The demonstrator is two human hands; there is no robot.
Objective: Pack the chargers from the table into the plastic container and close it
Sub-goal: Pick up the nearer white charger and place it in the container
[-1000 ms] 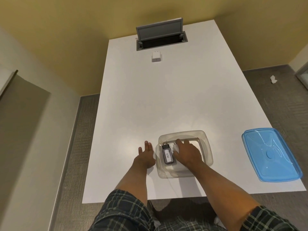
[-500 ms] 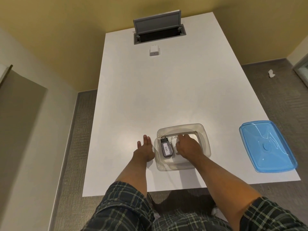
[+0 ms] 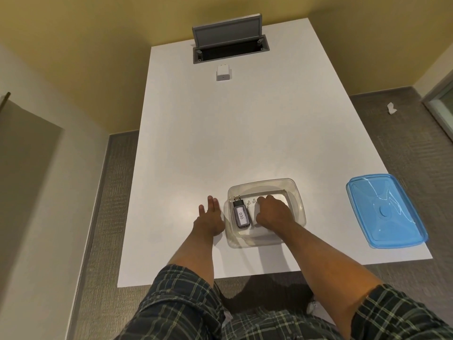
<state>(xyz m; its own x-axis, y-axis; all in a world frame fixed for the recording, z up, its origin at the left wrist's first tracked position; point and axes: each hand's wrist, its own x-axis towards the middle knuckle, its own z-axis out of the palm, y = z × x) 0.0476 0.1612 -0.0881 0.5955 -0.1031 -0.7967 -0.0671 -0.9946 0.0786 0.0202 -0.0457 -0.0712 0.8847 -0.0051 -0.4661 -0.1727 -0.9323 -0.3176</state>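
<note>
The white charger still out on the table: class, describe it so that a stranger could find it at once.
Start at the white table and look to its far end, where a grey hatch stands open. Just in front of the hatch lies the white charger, alone. The other chargers are inside the clear container.

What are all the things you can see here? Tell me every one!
table: 1, white, fills the middle of the view
clear container: 1, see-through, near edge of the table
black charger: 1, black with a white "030" label, lying in the container, left side
white charger in the container: 1, white, beside the black one, under the right hand
white charger on the table: 1, white, far end
lid: 1, blue, right of the container, apart from it
cable hatch: 1, grey, flap up, far end
scrap: 1, white, on the floor at right
left hand: flat on the table beside the container
right hand: inside the container, on the white charger
</note>
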